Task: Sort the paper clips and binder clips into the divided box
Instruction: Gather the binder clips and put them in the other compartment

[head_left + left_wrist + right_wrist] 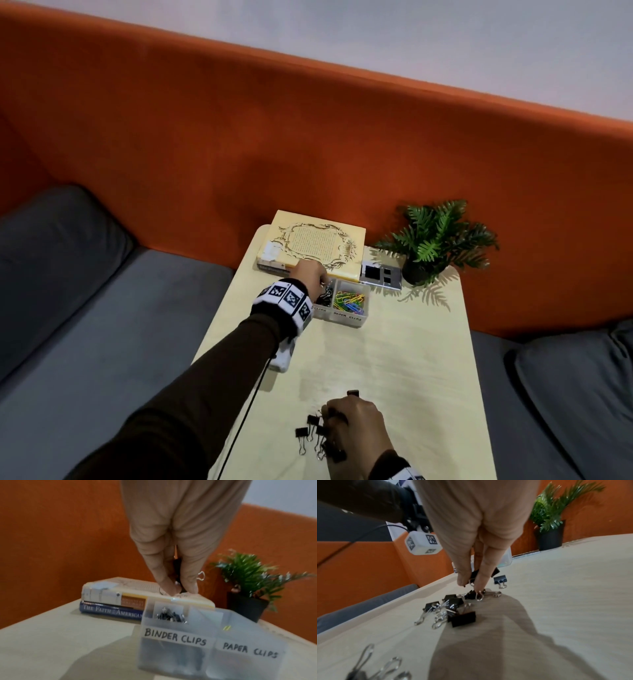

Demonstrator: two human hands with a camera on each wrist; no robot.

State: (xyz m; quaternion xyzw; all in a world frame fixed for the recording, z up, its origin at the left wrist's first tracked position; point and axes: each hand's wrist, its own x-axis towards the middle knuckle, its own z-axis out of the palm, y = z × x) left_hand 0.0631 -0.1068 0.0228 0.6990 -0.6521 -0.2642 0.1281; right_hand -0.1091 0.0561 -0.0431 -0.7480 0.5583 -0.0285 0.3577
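Note:
A clear divided box (pixel 346 317) (pixel 178 649) stands at the far end of the pale table, labelled BINDER CLIPS on the left and PAPER CLIPS on the right. Black binder clips (pixel 171 615) lie in the left compartment, and coloured paper clips (pixel 351 299) fill the right one. My left hand (pixel 322 282) (pixel 180 589) hovers over the left compartment, pinching a black binder clip (pixel 177 566). Near the table's front edge my right hand (pixel 337 416) (pixel 471 584) pinches another black binder clip (pixel 475 574) just above a loose pile of binder clips (pixel 310 433) (pixel 453 605). One clip (pixel 500 580) lies apart.
Two stacked books (pixel 315 243) (pixel 111 601) lie right behind the box. A potted fern (pixel 435 240) and a small grey device (pixel 380 274) stand at the table's far right corner. Grey sofa cushions (pixel 102 308) flank the table, with an orange backrest behind.

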